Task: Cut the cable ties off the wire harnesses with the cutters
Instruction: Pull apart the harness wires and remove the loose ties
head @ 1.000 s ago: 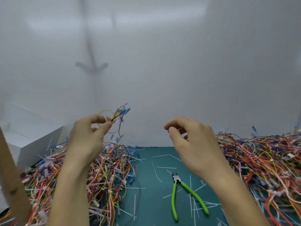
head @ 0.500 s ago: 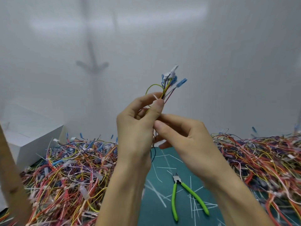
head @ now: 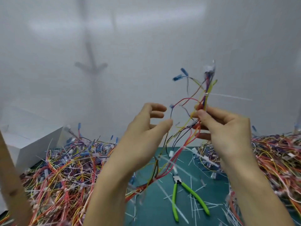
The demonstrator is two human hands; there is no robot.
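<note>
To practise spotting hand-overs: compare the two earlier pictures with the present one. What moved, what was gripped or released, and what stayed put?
The wire harness moved from above the left pile to the middle, then rightwards. The right hand, empty at first, now pinches it; the left hand has let go and hangs open beside it. The cutters stayed on the green mat, untouched.

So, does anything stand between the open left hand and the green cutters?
Yes. The harness that the right hand pinches hangs down between the left hand and the cutters; its loose wires cross in front of the cutters' head. The green handles look uncovered.
</note>
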